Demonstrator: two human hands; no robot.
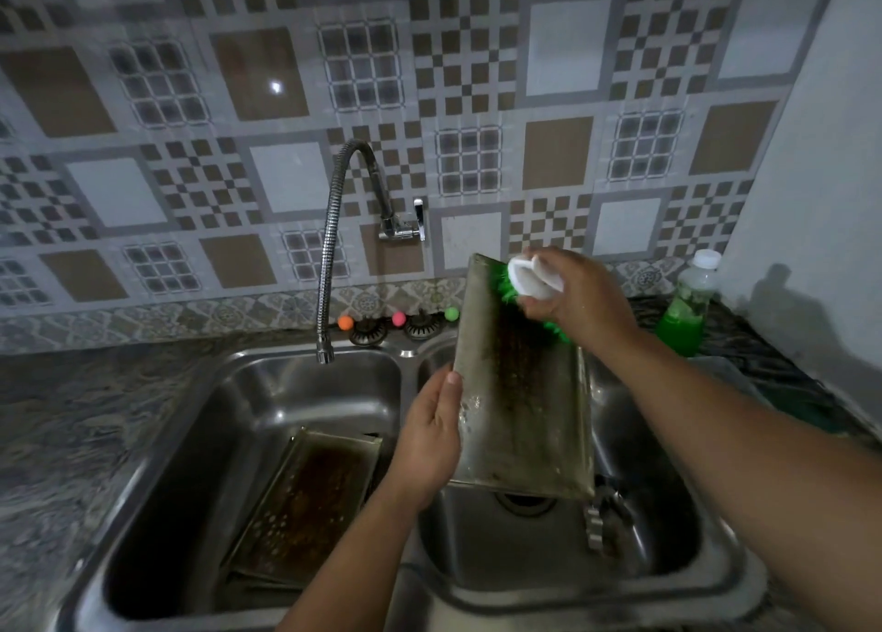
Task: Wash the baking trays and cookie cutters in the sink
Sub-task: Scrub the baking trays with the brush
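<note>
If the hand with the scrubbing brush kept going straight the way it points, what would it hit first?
The right hand points left and away, pressing the green brush on the held tray. Past the tray's top edge, it would probably reach the tiled wall; depth is unclear.

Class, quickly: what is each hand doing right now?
Left hand: holds the baking tray by its edge.
Right hand: grips the green scrubbing brush.

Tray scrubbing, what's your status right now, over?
Left hand grips tray edge over right basin. Right hand holds brush, bristles on tray. Second tray in left basin, cutter below. Nothing blocking.
</note>
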